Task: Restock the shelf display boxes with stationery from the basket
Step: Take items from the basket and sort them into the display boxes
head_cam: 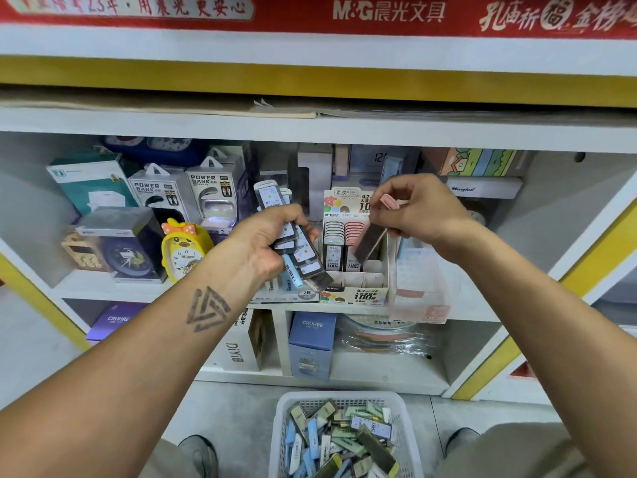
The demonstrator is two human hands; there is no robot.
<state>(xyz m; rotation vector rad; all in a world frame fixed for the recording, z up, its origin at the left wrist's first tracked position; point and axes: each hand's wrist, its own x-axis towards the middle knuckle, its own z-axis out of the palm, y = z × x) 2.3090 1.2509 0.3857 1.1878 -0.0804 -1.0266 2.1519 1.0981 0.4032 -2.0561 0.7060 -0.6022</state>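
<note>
The red banner [344, 10] along the top edge reads "M&G". Two clear packs [182, 198] on the shelf read "POWER BANK". The display box [358, 291] at the shelf's front edge shows "0.7" and "100". Lower boxes read "CRUHRE" [312, 343] and "DIY" [238, 350].

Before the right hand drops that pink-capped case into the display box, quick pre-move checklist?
1. Right hand pinches pink-capped lead case: ok.
2. Case over the pink row of the display box: ok, tilted.
3. Free slots in front compartments: ok, they look empty.
4. Left hand grips the bundle of lead cases securely: ok.
5. Case matches the box's 0.7 label: cannot tell.
6. Basket has stock left: ok.
</note>
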